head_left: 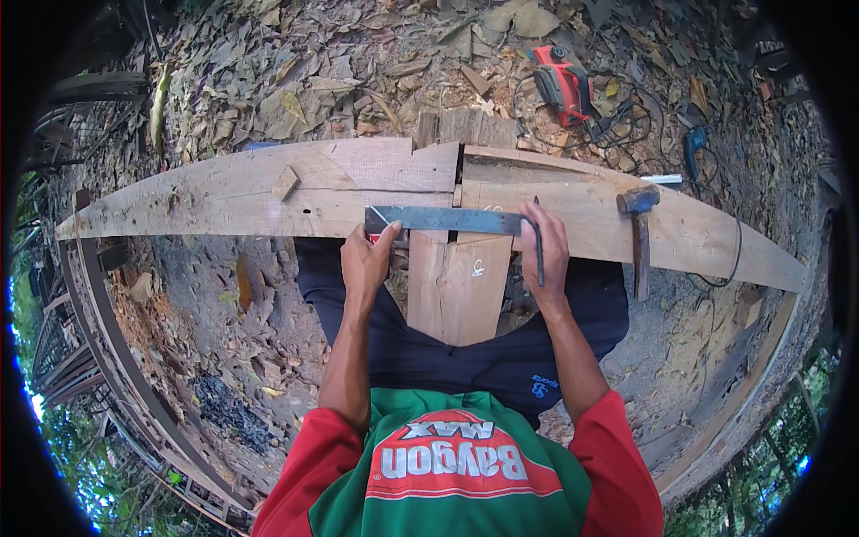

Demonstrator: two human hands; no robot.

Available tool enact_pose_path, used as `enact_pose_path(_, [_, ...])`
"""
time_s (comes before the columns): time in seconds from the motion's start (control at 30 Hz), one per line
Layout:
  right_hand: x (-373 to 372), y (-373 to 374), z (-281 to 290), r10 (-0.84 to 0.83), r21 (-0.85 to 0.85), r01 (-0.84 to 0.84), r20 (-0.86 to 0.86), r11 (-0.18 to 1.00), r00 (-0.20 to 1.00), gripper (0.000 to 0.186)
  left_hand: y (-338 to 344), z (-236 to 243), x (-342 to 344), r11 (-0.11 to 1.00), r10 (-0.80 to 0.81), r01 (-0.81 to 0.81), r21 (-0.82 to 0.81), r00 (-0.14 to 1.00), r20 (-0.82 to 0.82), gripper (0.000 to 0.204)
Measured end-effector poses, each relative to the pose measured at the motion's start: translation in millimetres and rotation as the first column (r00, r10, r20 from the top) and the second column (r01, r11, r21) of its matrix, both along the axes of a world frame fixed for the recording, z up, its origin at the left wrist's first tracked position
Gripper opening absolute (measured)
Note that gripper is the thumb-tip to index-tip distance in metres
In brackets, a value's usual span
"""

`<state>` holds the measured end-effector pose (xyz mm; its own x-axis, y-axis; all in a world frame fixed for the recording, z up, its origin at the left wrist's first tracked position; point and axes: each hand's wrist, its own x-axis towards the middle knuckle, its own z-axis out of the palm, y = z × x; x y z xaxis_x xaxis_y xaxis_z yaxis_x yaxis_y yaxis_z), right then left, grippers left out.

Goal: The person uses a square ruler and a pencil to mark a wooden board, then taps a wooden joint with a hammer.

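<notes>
Clock read from the metal strip, twelve pointing away from you. The strip lies crosswise over the joint of the boards, spanning from the left plank onto the right plank, close to their near edges. Your left hand pinches its nine o'clock end between thumb and fingers. Your right hand, at three, is closed around a slim dark stick, fingers at the strip's other end; the stick points roughly twelve to six.

Edges: a narrow dark gap parts the two planks at twelve. A middle board runs toward six, between your legs, which border the room on your side.

Room: toward half past nine, open plank surface runs from the strip to a small wood block. At three, a stretch of wood separates your right hand from the hammer, whose handle overhangs the near edge. Past the far edge, on leaf-covered ground, a red power tool sits between one and two; a blue tool lies near half past two.
</notes>
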<state>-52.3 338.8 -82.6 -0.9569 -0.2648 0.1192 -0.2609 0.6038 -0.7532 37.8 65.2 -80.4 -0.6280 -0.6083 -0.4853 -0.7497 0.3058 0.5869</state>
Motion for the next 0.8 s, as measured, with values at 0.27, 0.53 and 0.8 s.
enact_pose_path(0.27, [-19.8, 3.4, -7.8, 0.037, -0.413, 0.257, 0.583, 0.874, 0.812, 0.017, 2.5, 13.9, -4.7, 1.0, -0.017, 0.017, 0.003, 1.0, 0.008, 0.049])
enact_pose_path(0.53, [-17.6, -12.4, -21.1, 0.039, -0.444, 0.336, 0.649, 0.83, 0.759, 0.017, 1.9, 10.8, -3.6, 1.0, -0.006, 0.006, 0.009, 1.0, 0.01, 0.05])
enact_pose_path(0.8, [-17.5, -11.7, -23.4, 0.064, -0.386, 0.264, 0.659, 0.884, 0.75, 0.015, -3.3, 0.2, 2.8, 0.999, 0.0, 0.0, 0.041, 1.0, -0.008, 0.049])
